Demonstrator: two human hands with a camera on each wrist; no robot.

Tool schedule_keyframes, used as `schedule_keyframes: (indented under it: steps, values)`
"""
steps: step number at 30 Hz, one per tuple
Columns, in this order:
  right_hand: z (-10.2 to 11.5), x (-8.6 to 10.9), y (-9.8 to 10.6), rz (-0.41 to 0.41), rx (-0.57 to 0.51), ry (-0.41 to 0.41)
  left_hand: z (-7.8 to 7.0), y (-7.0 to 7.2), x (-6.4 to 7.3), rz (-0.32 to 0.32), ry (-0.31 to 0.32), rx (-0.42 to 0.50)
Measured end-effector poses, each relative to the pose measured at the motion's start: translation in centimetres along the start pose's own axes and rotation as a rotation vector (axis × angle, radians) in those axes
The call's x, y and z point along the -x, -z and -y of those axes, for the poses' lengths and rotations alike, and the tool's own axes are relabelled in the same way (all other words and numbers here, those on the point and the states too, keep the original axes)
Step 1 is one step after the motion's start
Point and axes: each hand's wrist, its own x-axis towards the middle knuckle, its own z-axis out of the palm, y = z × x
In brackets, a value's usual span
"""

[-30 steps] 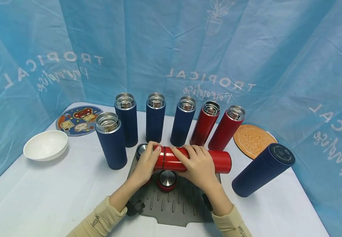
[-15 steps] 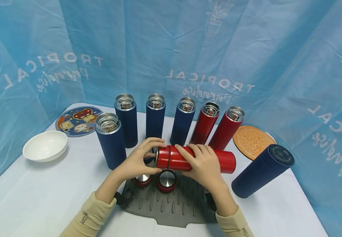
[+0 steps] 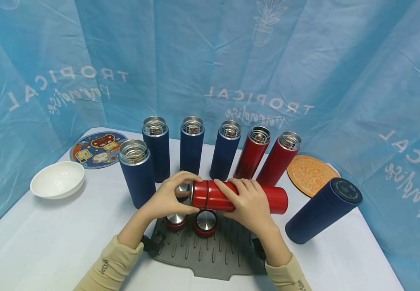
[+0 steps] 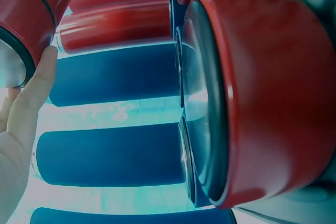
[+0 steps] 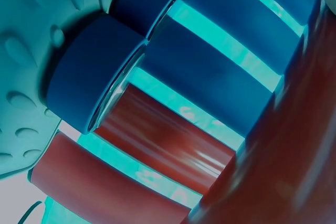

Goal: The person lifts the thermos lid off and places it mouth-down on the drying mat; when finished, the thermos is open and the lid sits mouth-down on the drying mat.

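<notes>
A red thermos [image 3: 277, 200] lies sideways in the air over a grey ribbed mat [image 3: 213, 260], its lid end to the left. My right hand [image 3: 249, 204] grips its body, thumb and fingers spread round it. At the other end, my left hand [image 3: 164, 199] holds the red lid [image 3: 199, 195] from the end, thumb below and fingers above. The lid's metal top shows in the left wrist view, beside the left fingers [image 4: 37, 87]. Two loose red lids [image 3: 206, 226] with metal tops sit on the mat below. Navy lids [image 5: 94, 72] stand behind them, partly hidden in the head view.
Open navy thermoses [image 3: 191, 153] and two open red thermoses [image 3: 277, 161] stand in an arc behind the mat. A lidded navy thermos [image 3: 315, 214] is at the right. A white bowl [image 3: 57, 180] and a cartoon mat [image 3: 98, 149] are left; an orange round mat [image 3: 309, 173] lies right.
My left hand has shifted from over the lid's side to its end, with the fingers spread wider. The thermos has moved slightly right with my right hand still gripping it.
</notes>
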Motion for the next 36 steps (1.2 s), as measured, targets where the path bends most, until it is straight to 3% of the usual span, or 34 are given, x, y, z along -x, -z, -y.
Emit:
schedule_keyframes:
  steps: [6, 13, 18, 27, 30, 36]
  values:
    - [0.07, 0.0, -0.11, -0.013, 0.01, 0.009, 0.08, -0.09, -0.04, -0.01, 0.088, 0.095]
    - [0.11, 0.01, -0.27, -0.027, 0.013, 0.019, 0.09, -0.47, -0.18, -0.054, 0.185, 0.034]
    - [0.11, -0.03, -0.3, -0.031, 0.007, 0.022, -0.15, -0.74, -0.38, -0.075, 0.27, 0.055]
    - [0.26, -0.21, -0.15, -0.016, 0.006, 0.031, -0.21, -0.73, -0.49, -0.037, 0.322, 0.069]
    - [0.12, -0.18, -0.06, -0.012, 0.012, 0.025, -0.22, -0.45, -0.38, 0.0, 0.264, 0.066]
    - [-0.35, -0.07, 0.1, -0.014, 0.016, -0.008, -0.07, -0.11, -0.24, 0.056, -0.049, -0.046]
